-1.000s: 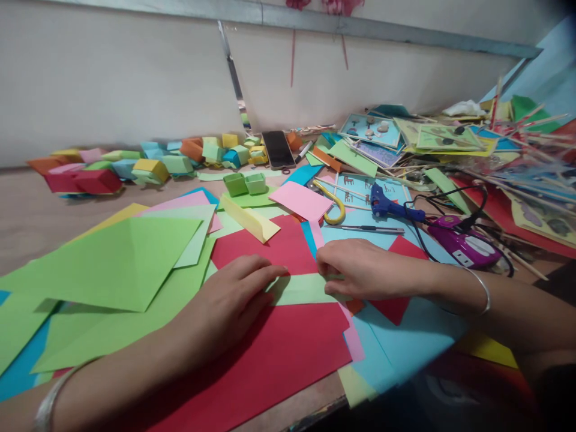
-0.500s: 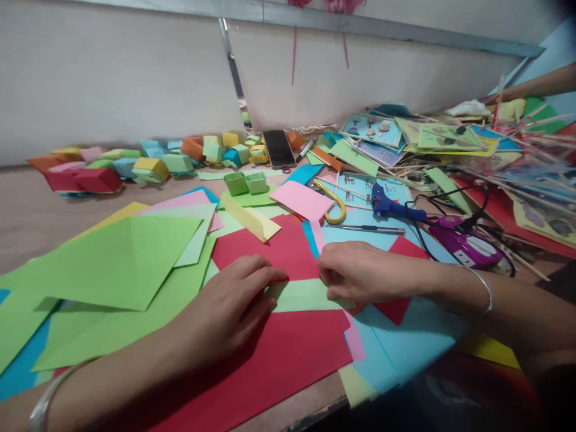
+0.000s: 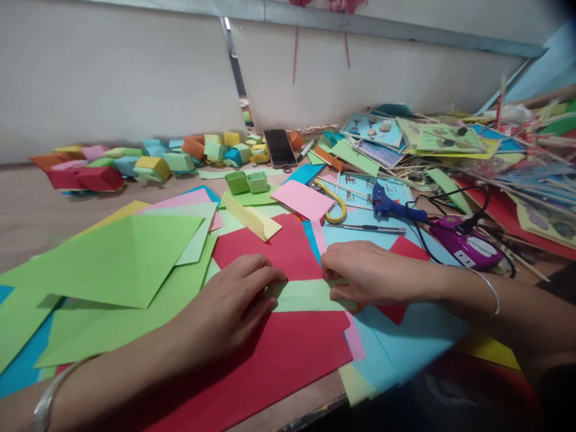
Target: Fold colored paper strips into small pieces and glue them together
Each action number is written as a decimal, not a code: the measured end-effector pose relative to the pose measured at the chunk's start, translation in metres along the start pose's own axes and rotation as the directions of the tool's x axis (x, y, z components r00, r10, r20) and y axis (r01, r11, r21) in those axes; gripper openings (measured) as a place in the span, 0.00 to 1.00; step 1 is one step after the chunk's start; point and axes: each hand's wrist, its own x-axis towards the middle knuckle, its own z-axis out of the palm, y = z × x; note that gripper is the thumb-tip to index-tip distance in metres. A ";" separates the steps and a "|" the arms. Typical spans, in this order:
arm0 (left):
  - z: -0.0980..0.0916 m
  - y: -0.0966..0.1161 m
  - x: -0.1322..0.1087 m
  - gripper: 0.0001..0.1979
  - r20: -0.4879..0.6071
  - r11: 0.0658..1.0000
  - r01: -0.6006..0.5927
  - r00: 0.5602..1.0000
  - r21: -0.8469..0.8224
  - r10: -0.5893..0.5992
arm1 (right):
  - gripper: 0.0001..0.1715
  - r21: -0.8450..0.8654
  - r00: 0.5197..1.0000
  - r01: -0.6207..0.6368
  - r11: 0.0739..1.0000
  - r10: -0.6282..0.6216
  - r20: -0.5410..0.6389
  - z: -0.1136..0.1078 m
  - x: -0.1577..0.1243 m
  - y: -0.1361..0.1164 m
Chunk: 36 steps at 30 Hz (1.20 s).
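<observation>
Together, a loosely spread left hand [image 3: 238, 294] and narrowly curled right hand [image 3: 360, 273], grip unclear, touch a pale-green paper strip [image 3: 306, 298] on red paper [image 3: 288, 348] near the table's front edge [image 3: 306, 404]; uneven pressure could skew it.

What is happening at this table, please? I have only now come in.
A person has the left hand and right hand at a pale green paper strip, which lies flat across red paper. Whether either grip pinches the strip, I cannot tell. Green sheets lie to the left, a blue glue gun rests beyond the right hand, and small folded paper shapes stand near the wall.
</observation>
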 end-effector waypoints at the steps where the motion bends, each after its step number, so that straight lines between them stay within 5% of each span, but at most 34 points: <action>1: 0.000 -0.001 -0.001 0.11 -0.008 1.000 -0.003 1.000 0.000 0.003 | 0.03 -0.010 1.000 0.010 1.000 -0.010 -0.005 0.000 0.000 0.000; 8: 0.002 -0.002 -0.003 0.13 -0.017 1.000 -0.017 1.000 -0.008 0.016 | 0.10 0.051 1.000 0.022 0.998 -0.023 0.013 0.003 -0.001 0.002; 23: -0.001 0.003 -0.002 0.11 0.012 1.000 0.004 1.000 -0.003 -0.004 | 0.05 -0.013 0.997 0.033 0.999 -0.032 0.065 0.002 -0.004 0.000; 30: -0.001 0.004 -0.001 0.10 0.012 1.000 0.021 1.000 0.005 -0.021 | 0.14 0.001 0.993 -0.019 1.000 0.019 0.117 -0.008 -0.010 -0.008; 36: 0.000 0.002 -0.003 0.12 -0.014 1.000 0.016 1.000 -0.004 -0.016 | 0.05 -0.041 0.998 0.038 0.998 -0.036 0.045 -0.001 -0.006 0.000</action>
